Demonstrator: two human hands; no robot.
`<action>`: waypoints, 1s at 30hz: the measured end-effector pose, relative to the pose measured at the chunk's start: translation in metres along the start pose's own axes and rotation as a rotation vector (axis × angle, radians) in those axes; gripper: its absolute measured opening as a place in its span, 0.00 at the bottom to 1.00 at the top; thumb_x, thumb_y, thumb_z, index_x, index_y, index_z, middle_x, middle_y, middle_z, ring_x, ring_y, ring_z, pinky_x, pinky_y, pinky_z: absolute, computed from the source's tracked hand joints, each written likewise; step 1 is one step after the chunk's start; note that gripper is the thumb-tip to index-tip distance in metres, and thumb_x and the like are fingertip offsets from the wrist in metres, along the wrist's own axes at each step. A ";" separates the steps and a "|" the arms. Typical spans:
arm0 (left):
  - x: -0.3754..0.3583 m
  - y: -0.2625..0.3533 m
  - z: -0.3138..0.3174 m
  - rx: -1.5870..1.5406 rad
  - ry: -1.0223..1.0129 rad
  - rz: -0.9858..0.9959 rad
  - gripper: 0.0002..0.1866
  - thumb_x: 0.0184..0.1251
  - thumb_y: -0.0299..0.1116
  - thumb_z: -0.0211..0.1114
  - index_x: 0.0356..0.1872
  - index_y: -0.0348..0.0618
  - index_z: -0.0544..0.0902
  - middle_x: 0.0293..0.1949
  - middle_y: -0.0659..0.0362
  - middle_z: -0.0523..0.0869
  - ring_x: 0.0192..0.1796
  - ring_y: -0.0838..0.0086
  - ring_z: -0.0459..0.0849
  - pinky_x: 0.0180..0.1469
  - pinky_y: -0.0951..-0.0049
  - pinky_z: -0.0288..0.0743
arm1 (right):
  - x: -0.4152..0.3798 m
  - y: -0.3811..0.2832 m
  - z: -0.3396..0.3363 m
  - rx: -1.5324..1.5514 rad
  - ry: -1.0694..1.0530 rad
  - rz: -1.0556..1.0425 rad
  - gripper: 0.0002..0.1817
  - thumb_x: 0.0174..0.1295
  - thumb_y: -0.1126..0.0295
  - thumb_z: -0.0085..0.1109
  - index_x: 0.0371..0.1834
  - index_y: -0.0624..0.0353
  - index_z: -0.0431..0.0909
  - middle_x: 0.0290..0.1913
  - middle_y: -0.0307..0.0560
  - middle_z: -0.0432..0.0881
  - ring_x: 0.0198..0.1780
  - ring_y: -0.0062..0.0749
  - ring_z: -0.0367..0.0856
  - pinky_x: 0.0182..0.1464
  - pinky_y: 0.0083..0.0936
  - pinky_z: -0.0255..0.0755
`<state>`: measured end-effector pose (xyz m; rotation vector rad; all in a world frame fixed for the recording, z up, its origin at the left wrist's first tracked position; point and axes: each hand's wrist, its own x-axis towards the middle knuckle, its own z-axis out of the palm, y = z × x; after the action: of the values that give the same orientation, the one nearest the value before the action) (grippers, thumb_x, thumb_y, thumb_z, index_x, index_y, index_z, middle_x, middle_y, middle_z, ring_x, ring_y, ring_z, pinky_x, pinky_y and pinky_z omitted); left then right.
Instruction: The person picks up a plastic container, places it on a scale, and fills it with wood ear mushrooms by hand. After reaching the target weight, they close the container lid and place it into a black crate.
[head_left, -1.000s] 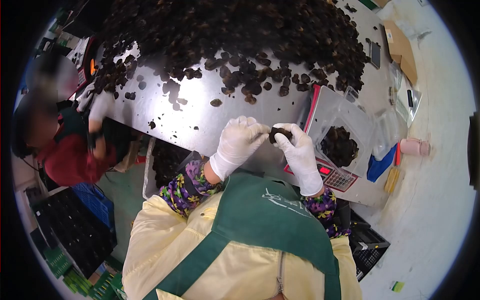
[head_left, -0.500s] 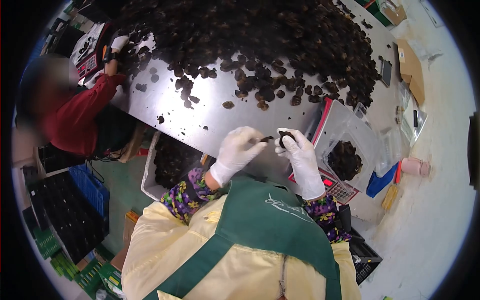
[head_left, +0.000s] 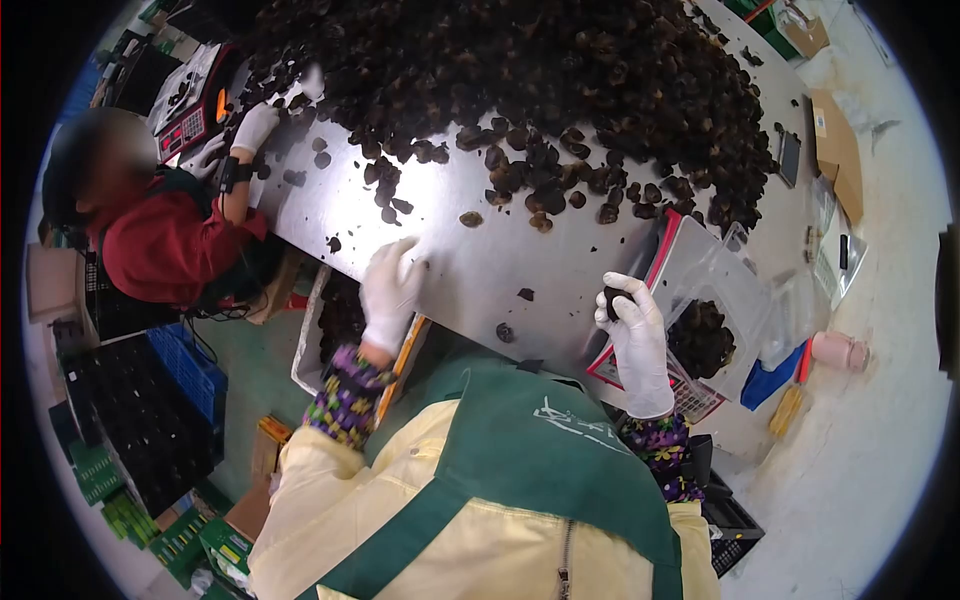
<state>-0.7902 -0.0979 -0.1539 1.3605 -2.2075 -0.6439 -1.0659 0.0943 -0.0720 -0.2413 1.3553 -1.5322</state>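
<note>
My right hand (head_left: pixel 636 335), in a white glove, pinches a dark dried mushroom (head_left: pixel 612 297) just left of a clear plastic tub (head_left: pixel 735 285). The tub stands on a red scale (head_left: pixel 690 392) and has dark mushrooms (head_left: pixel 700 338) in it. My left hand (head_left: pixel 390 285), also gloved, is blurred at the near edge of the steel table (head_left: pixel 460 255), above a crate of dark pieces (head_left: pixel 335 315) under the table. Whether it holds anything is unclear. Two small dark bits (head_left: pixel 524 294) lie on the table between my hands.
A big heap of dried mushrooms (head_left: pixel 520 70) covers the far half of the table. A co-worker in red (head_left: pixel 165 245) sits at the left, gloved hand (head_left: pixel 255 128) near another scale (head_left: pixel 190 122). Blue crate (head_left: pixel 185 370), pink cup (head_left: pixel 835 350) and cardboard box (head_left: pixel 840 140) stand around.
My hands have parted: the left swung away to the left table edge, while the right kept the mushroom and shifted slightly right toward the tub. The co-worker's hand moved along the heap's edge.
</note>
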 end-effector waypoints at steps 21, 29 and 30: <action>0.098 0.076 0.103 -1.356 -0.326 -0.583 0.11 0.71 0.26 0.60 0.53 0.43 0.77 0.44 0.59 0.81 0.47 0.73 0.82 0.51 0.71 0.79 | -0.037 0.020 -0.026 -0.014 0.165 -0.164 0.08 0.73 0.69 0.56 0.48 0.63 0.78 0.40 0.42 0.80 0.37 0.20 0.75 0.41 0.21 0.72; 0.134 0.063 0.130 -0.499 -0.134 0.111 0.10 0.60 0.31 0.72 0.40 0.41 0.81 0.37 0.56 0.81 0.41 0.67 0.80 0.44 0.68 0.76 | -0.047 -0.003 -0.015 -0.097 0.273 -0.212 0.06 0.73 0.73 0.55 0.48 0.63 0.78 0.39 0.42 0.80 0.34 0.18 0.74 0.39 0.17 0.72; 0.130 0.070 0.132 -0.366 -0.159 0.205 0.13 0.58 0.31 0.73 0.43 0.44 0.83 0.38 0.53 0.82 0.43 0.62 0.81 0.45 0.66 0.76 | -0.050 -0.008 -0.016 -0.170 0.292 -0.276 0.06 0.73 0.74 0.55 0.48 0.63 0.78 0.39 0.41 0.80 0.34 0.18 0.73 0.39 0.17 0.72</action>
<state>-0.9702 -0.1687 -0.1961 0.9144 -2.1736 -1.0462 -1.0597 0.1415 -0.0482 -0.3311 1.7441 -1.7303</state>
